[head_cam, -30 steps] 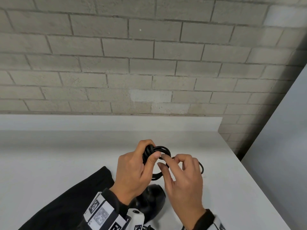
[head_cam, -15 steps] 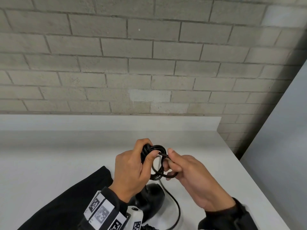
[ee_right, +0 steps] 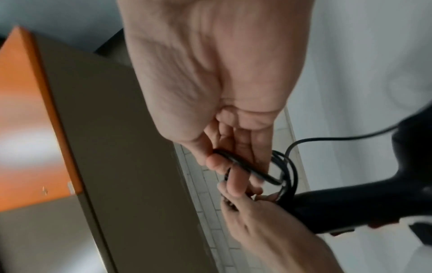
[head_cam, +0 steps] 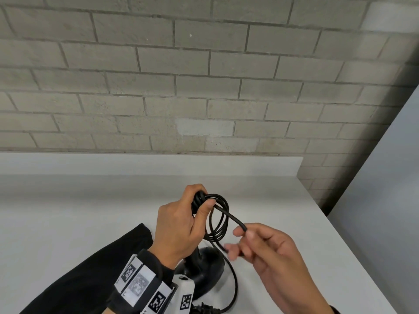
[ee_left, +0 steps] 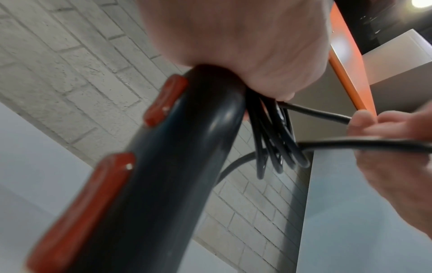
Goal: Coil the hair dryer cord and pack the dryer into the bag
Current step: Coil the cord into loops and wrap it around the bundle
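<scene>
Nearest the wrists: black bag [head_cam: 74, 279] flat on the white table [head_cam: 68, 211], below and behind the left fingers, nothing visible inside it. Hair dryer [head_cam: 204, 266] upright just beside the bag, head down toward the table, handle rising into the left hand [head_cam: 179, 227]. Handle shown close in the left wrist view, with 2 red switches [ee_left: 166, 101] on its side.

At the left fingers: clenched round the handle top, thumb pressing the gathered loops [head_cam: 217, 218] of cord against it. Several turns hanging below the thumb; exact count not readable.

Just beside, toward the right fingers: right hand [head_cam: 274, 261] pinching the free cord run [head_cam: 231, 217] between thumb and forefinger, remaining fingers loosely curled. Strand stretched from the coil to that pinch.

Below the right fingers: uncoiled slack [head_cam: 235, 286] curving across the table to the plug [head_cam: 204, 310] at the near edge.

Beyond the fingertips: bare table, then grey brick wall [head_cam: 204, 87].

Judged progress: coiling well advanced but unfinished; 1 length of slack plus plug left to wrap. Securing the coil and packing the dryer into the bag not yet begun.
</scene>
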Available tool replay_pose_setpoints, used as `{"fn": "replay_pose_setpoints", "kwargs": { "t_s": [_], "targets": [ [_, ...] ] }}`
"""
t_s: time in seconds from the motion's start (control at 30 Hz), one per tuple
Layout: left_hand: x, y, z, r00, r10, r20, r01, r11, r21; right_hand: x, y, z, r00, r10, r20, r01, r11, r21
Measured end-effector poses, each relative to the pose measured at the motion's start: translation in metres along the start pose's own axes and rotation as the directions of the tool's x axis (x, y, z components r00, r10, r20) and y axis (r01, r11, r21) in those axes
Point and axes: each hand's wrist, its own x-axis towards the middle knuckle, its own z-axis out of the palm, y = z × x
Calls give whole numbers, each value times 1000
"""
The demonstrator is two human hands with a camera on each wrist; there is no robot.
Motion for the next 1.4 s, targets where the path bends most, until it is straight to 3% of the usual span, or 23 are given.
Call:
{"fn": "replay_pose_setpoints", "kwargs": {
  "t_s": [0.07, 0.17, 0.27, 0.33, 0.4, 0.5, 0.57, 0.63, 0.7, 0.77, 0.87, 0.97, 1.03, 1.13, 1.17, 1.23, 1.4],
  "targets": [
    [1, 1, 0, 1000, 9, 3, -9, 1000, 6, -5, -8, -5, 991, 121, 56, -125, 989, 80],
    [0, -2, 0, 1000, -9, -1, 9, 1000, -6, -13, -19, -18, 953, 243, 179, -236, 970, -62],
    [-1, -3, 1, 1000, 1, 2, -1, 1000, -2, -21, -17, -28, 955, 201, 217, -154, 964, -215],
    [-1, -5, 1, 999, -36, -8, 36, 999, -32, -25, -6, -34, 984, 86, 153, -51, 975, -216],
    [0, -11, 0, 998, -68, -16, 67, 997, -48, -28, 10, -47, 993, 44, 112, -33, 995, -96],
    [0, -14, -3, 998, -64, 2, 64, 997, -30, -31, 19, -56, 966, 34, 258, -111, 950, 290],
    [0, -12, -3, 998, -52, 17, 53, 998, -22, -33, 18, -65, 957, 118, 264, -204, 922, 330],
    [0, -8, -3, 1000, -19, 24, 19, 1000, -4, -33, 18, -71, 884, 311, 348, -364, 926, 97],
    [0, -2, -3, 999, 19, 30, -19, 1000, 15, -35, 10, -83, 854, 438, 280, -375, 892, -252],
    [1, 1, -2, 999, 40, 35, -41, 999, 29, -36, -3, -86, 866, 446, 224, -353, 865, -357],
    [2, -3, -2, 1000, -3, 21, 2, 999, 46, -42, -8, -91, 902, 431, 0, -410, 858, -310],
    [2, -11, -3, 999, -45, 14, 45, 998, 34, -50, -9, -92, 918, 315, -243, -381, 869, -315],
    [0, -14, -4, 998, -65, 21, 65, 998, 16, -54, -5, -93, 915, 273, -298, -344, 913, -220],
    [0, -15, -4, 996, -81, 20, 81, 997, 16, -58, 11, -98, 893, 272, -359, -270, 961, 58],
    [0, -15, -4, 996, -84, 21, 84, 996, 20, -58, 18, -103, 888, 264, -376, -263, 963, 55],
    [0, -14, -3, 996, -79, 28, 78, 996, 36, -58, 29, -111, 860, 225, -458, -305, 946, -107],
    [0, -9, -1, 998, -48, 46, 45, 997, 60, -52, 37, -112, 771, 25, -636, -359, 842, -403]
  ]
}}
